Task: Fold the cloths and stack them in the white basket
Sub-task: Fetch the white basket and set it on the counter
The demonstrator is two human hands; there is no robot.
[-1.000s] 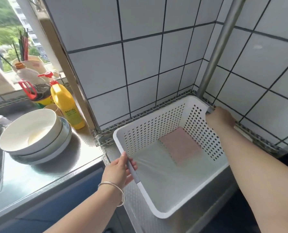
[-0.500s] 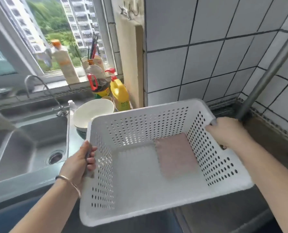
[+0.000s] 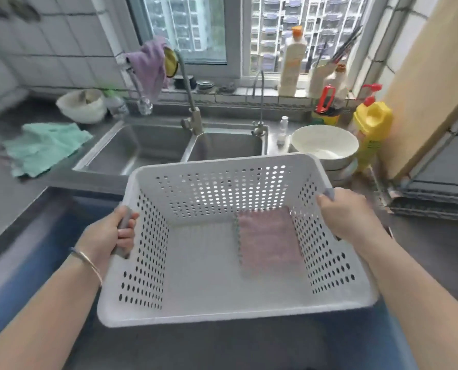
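I carry the white perforated basket (image 3: 222,313) in front of me, above the counter's front edge. My left hand (image 3: 110,233) grips the grey handle on its left rim, and my right hand (image 3: 348,214) grips the handle on its right rim. A folded pink cloth (image 3: 268,239) lies flat on the basket's floor, toward the right side. A green cloth (image 3: 43,146) lies crumpled on the counter left of the sink. A purple cloth (image 3: 149,66) hangs over a tap at the back.
A double steel sink (image 3: 169,148) with a tall tap (image 3: 189,102) sits behind the basket. White bowls (image 3: 325,148), a yellow bottle (image 3: 370,129) and other bottles stand at the right. Another white bowl (image 3: 81,105) sits back left. A dish rack (image 3: 436,193) is far right.
The basket has been lifted from the tiled corner and carried left, in front of the sink. Both hands keep hold of its handles. The view has swung left with it.
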